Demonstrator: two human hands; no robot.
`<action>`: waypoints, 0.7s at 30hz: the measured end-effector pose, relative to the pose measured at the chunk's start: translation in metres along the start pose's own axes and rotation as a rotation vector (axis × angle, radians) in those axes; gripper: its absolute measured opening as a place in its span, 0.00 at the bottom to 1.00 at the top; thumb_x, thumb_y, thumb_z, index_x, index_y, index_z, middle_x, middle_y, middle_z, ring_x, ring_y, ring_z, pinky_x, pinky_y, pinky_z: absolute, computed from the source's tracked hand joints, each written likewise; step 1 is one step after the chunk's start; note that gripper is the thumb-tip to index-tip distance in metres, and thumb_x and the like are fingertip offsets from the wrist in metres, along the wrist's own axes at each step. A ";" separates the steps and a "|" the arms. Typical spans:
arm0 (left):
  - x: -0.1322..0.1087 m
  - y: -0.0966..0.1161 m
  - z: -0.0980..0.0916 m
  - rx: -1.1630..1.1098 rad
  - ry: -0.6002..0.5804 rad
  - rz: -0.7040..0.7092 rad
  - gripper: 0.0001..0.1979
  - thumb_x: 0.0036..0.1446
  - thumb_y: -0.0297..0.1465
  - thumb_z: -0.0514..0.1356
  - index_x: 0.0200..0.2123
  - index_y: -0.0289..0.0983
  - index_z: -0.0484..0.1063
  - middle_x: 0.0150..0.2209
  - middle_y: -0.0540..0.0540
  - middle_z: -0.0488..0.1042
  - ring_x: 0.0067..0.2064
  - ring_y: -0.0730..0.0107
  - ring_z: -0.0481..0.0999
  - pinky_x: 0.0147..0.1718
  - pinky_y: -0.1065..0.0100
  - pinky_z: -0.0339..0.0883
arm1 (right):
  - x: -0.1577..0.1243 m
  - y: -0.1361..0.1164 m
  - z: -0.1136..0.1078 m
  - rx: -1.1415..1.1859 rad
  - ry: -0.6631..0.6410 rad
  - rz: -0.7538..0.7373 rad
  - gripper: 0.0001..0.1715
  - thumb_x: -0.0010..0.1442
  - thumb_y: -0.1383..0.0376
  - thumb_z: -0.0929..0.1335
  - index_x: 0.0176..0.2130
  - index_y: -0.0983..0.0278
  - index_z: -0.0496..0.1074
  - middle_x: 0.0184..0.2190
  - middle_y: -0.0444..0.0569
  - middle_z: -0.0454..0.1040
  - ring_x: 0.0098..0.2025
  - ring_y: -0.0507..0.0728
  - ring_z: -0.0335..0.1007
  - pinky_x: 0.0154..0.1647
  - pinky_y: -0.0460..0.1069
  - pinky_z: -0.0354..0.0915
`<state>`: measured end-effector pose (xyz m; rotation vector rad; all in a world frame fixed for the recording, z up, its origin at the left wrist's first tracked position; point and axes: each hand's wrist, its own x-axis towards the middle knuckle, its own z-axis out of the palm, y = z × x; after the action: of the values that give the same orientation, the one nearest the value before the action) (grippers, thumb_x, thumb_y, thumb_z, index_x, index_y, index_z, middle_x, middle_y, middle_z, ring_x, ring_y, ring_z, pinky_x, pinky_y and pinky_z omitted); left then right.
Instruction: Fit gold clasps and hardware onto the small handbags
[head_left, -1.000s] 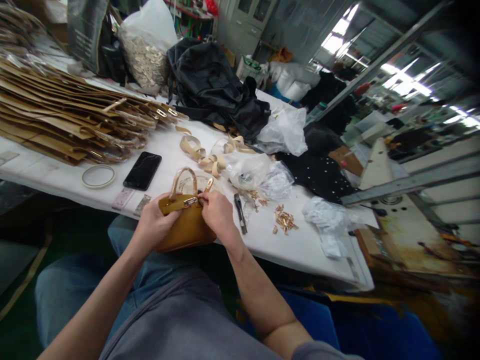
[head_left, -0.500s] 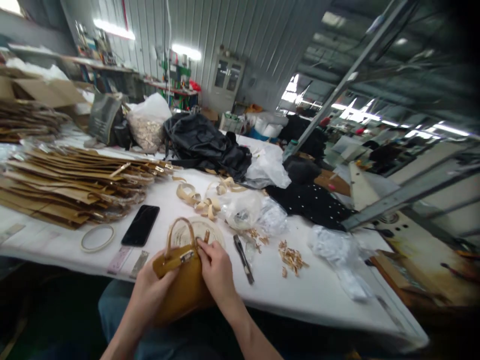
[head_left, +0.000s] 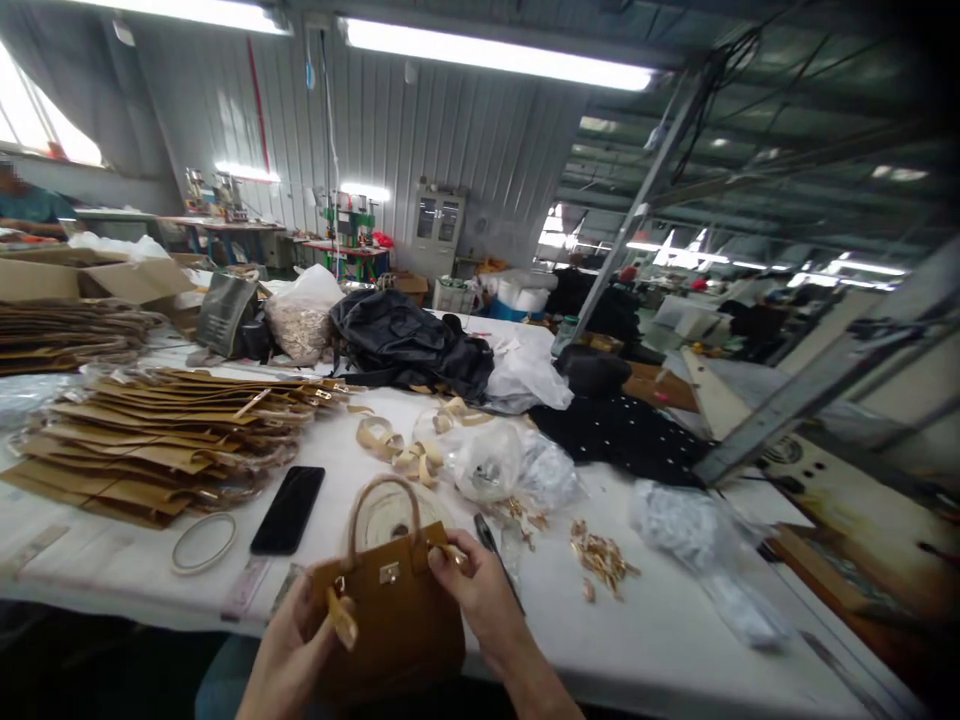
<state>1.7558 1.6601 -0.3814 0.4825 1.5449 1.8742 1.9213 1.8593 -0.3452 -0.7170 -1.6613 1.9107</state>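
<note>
A small tan-brown handbag (head_left: pixel 397 620) stands upright at the table's front edge, its arched handle up and a metal clasp on its front. My left hand (head_left: pixel 296 640) grips the bag's upper left side, beside a short strap tab that hangs there. At the upper right corner, my right hand (head_left: pixel 480 585) pinches another strap tab (head_left: pixel 450 553) with thumb and fingers. Behind the bag lies a roll of pale tape (head_left: pixel 375 515). A black pen-like tool (head_left: pixel 487 540) lies just past my right hand, partly hidden by it.
Left of the bag lie a phone (head_left: pixel 289 510), a tape ring (head_left: pixel 203 543) and a pile of flat tan bag pieces (head_left: pixel 165 440). Small gold metal parts (head_left: pixel 600 560) are heaped to the right. Plastic bags (head_left: pixel 487 460) and a black backpack (head_left: pixel 409 340) lie farther back.
The view has tilted upward. The handbag has turned so its front with the clasp faces me, and my hands have moved apart to its two upper sides.
</note>
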 end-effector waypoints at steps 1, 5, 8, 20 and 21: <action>-0.004 0.001 0.000 -0.031 0.030 -0.017 0.32 0.56 0.56 0.80 0.59 0.50 0.83 0.59 0.42 0.87 0.62 0.38 0.86 0.63 0.45 0.82 | -0.002 -0.001 0.002 -0.008 0.010 0.003 0.31 0.61 0.39 0.82 0.53 0.56 0.88 0.46 0.54 0.90 0.53 0.71 0.88 0.57 0.63 0.81; -0.020 -0.006 -0.009 -0.051 0.016 -0.020 0.35 0.59 0.53 0.80 0.63 0.44 0.81 0.61 0.40 0.87 0.61 0.40 0.86 0.60 0.50 0.83 | -0.003 0.014 0.013 -0.062 0.053 -0.006 0.28 0.60 0.43 0.83 0.49 0.58 0.87 0.48 0.54 0.90 0.52 0.68 0.87 0.57 0.61 0.81; -0.024 -0.021 -0.017 -0.075 0.065 0.004 0.33 0.67 0.54 0.75 0.67 0.42 0.81 0.65 0.38 0.84 0.65 0.42 0.84 0.61 0.52 0.82 | 0.000 0.034 0.021 -0.073 0.085 -0.007 0.27 0.63 0.45 0.81 0.52 0.60 0.85 0.50 0.53 0.90 0.52 0.65 0.87 0.58 0.58 0.80; -0.025 -0.028 -0.033 -0.263 0.147 0.012 0.32 0.71 0.56 0.70 0.65 0.38 0.82 0.62 0.36 0.85 0.64 0.44 0.84 0.64 0.51 0.80 | -0.004 0.049 0.044 -0.174 0.128 -0.091 0.25 0.68 0.48 0.79 0.54 0.63 0.84 0.49 0.53 0.89 0.51 0.62 0.84 0.57 0.55 0.76; -0.025 -0.027 -0.035 -0.317 0.136 0.004 0.32 0.72 0.55 0.70 0.64 0.37 0.83 0.62 0.35 0.85 0.64 0.44 0.84 0.63 0.51 0.80 | -0.004 0.050 0.046 -0.179 0.126 -0.094 0.25 0.69 0.48 0.79 0.54 0.63 0.84 0.49 0.53 0.89 0.51 0.63 0.84 0.57 0.55 0.76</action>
<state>1.7577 1.6203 -0.4129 0.2186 1.2945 2.1423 1.8915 1.8171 -0.3891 -0.7970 -1.7685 1.6332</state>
